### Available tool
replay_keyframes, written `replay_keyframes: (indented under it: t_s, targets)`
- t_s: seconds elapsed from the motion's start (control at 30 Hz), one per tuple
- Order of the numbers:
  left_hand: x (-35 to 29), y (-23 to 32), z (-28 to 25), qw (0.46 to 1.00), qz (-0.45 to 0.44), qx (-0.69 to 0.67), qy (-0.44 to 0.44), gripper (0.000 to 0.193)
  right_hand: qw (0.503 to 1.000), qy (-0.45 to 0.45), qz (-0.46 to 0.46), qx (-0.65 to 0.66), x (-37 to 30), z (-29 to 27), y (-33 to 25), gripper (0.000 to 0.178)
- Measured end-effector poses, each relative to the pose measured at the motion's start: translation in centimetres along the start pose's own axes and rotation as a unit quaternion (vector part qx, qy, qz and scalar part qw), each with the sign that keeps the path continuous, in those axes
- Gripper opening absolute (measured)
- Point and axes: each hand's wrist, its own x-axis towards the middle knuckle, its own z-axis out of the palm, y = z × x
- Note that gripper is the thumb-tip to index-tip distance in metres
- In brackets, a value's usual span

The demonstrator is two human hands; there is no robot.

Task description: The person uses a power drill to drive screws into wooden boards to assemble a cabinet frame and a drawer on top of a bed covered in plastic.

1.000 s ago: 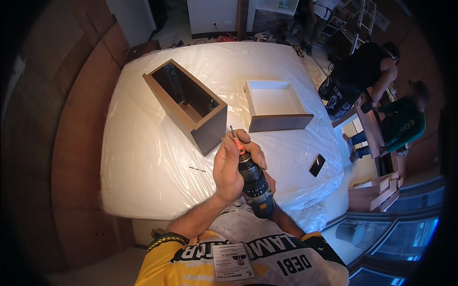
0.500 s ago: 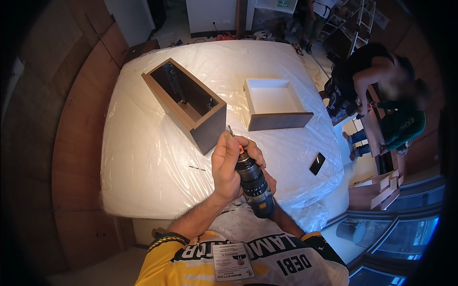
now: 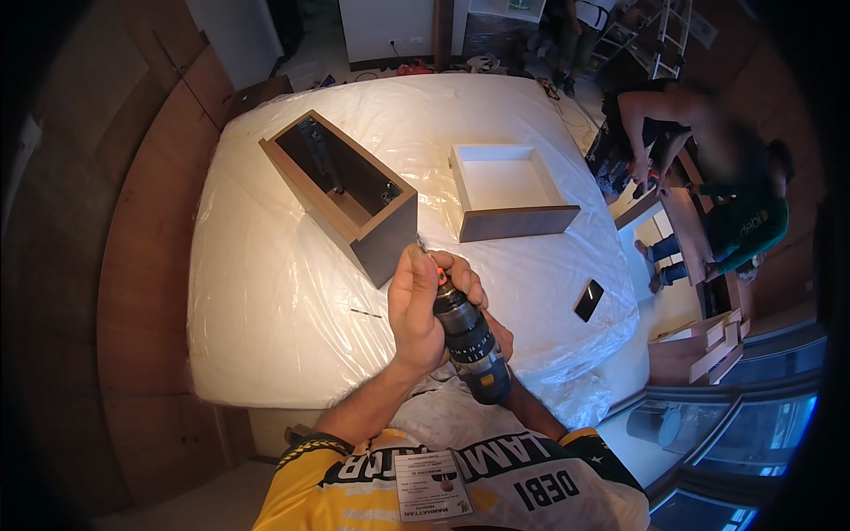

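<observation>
A cordless drill (image 3: 469, 341) is held in front of my chest, its chuck end pointing away from me. My left hand (image 3: 418, 310) closes around its front end, thumb on one side and fingers curled on the other. A thin metal bit (image 3: 421, 242) sticks out past the thumb. My right hand (image 3: 503, 338) grips the drill from below, mostly hidden behind its body. Just beyond the bit stands a wooden cabinet box (image 3: 390, 237) with its open side up and metal runners inside. To its right lies a white drawer (image 3: 506, 181) with a brown front.
A plastic-covered mattress (image 3: 266, 292) bears these pieces, a black phone (image 3: 589, 301) and a thin dark rod (image 3: 366, 312). At right, two people (image 3: 646, 124) (image 3: 753, 221) work over wooden panels (image 3: 686, 221). Another person (image 3: 575, 44) stands near a ladder (image 3: 673, 40) at the back.
My hands and the drill have barely shifted; the drill is turned slightly about its length. At right, the person in black has moved left and changed arm position.
</observation>
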Motion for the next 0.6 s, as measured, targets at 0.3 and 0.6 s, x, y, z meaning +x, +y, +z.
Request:
replay_keyframes:
  t_s: [0.3, 0.6]
  targets:
    - [0.2, 0.2, -0.1, 0.999, 0.015, 0.035, -0.007, 0.033, 1.000, 0.001, -0.001, -0.015, 0.1, 0.1, 0.0, 0.021]
    - [0.5, 0.5, 0.4, 0.999, -0.035, -0.006, -0.009, 0.041, 0.998, 0.024, 0.020, -0.056, 0.3, 0.5, -0.8, 0.017]
